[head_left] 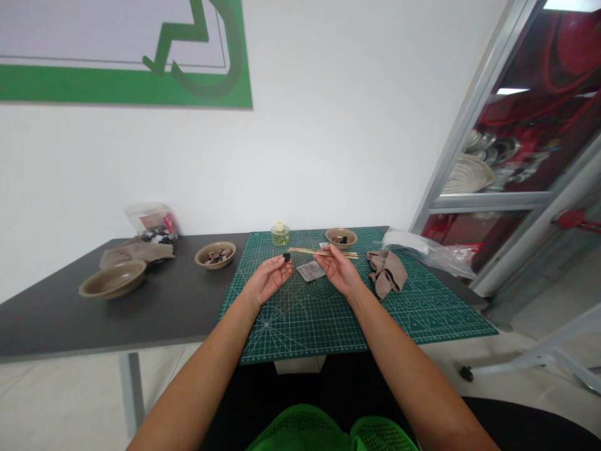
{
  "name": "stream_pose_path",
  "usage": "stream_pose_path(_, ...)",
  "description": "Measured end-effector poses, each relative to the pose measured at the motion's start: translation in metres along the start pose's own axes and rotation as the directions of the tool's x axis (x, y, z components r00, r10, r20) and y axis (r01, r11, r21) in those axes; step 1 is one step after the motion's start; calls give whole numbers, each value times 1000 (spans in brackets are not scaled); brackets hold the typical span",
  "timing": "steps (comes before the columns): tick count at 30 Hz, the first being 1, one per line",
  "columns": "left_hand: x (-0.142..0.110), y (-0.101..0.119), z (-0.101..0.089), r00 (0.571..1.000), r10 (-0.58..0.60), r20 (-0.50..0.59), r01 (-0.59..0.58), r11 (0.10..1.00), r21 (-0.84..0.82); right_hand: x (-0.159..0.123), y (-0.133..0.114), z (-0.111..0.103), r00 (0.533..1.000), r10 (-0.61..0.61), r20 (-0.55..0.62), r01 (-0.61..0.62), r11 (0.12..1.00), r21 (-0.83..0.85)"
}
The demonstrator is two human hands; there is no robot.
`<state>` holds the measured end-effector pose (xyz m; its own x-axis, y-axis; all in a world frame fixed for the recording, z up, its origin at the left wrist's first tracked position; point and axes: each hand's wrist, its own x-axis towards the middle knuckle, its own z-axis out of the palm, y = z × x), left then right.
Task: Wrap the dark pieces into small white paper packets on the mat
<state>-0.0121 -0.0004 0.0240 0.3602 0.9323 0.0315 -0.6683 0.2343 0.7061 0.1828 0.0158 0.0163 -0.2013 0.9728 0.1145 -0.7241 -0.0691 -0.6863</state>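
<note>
Between the thumb and fingers of my left hand [271,275] is a small black piece [287,257]; its exact kind is too small to tell. My right hand [339,269] grips thin wooden sticks [303,250], like chopsticks or skewers, which lie almost level and point left toward the black piece. Their tips are close to the piece, and I cannot tell whether they touch it. Both hands are above the green cutting mat [300,335]. A grey printed paper or packet [310,271] lies beneath, partly behind my right hand.
Behind the hands stand a glass jar of yellowish liquid [280,235] and a bowl with dark pieces [341,238]. To the right are a brown cloth [387,272] and a plastic bag [429,249]. Leftward are a bowl of pieces [215,255], a larger bowl [113,280] and a clear container [153,222].
</note>
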Motion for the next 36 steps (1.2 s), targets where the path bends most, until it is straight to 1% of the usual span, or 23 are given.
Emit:
stream_pose_path(4,0,0,0,1000,6,11,-5,1000,-16,0,0,-1,999,25,47,-24,1000,-12)
stream_pose_path(9,0,0,0,1000,2,0,-2,1000,-24,0,0,-2,1000,3,25,-3,1000,1)
stream_pose_path(13,0,-1,0,1000,8,5,-8,1000,0,0,0,-2,997,31,69,-30,999,-13)
stream_pose_path(18,0,-1,-1,1000,14,14,-15,1000,20,0,-1,-2,1000,-7,-6,7,1000,9)
stream_pose_path(22,0,-1,-1,1000,24,5,-24,999,29,0,0,-2,999,30,40,-30,1000,-2)
stream_pose_path(26,0,-1,0,1000,19,8,-19,999,25,0,0,-3,1000,17,20,-17,1000,-5)
stream_pose_path(29,0,-1,0,1000,31,7,-31,1000,5,0,0,-3,998,31,45,-31,999,-19)
stream_pose_path(31,1,-1,-1,999,37,11,-37,999,-13,-1,0,-2,999,32,40,-31,999,-20)
stream_pose_path(34,0,0,0,1000,23,14,-23,1000,-20,-1,0,-2,999,29,15,-29,1000,-4)
stream_pose_path(36,0,0,1,1000,11,13,-10,1000,-13,0,-1,-2,999,39,22,-39,999,0)
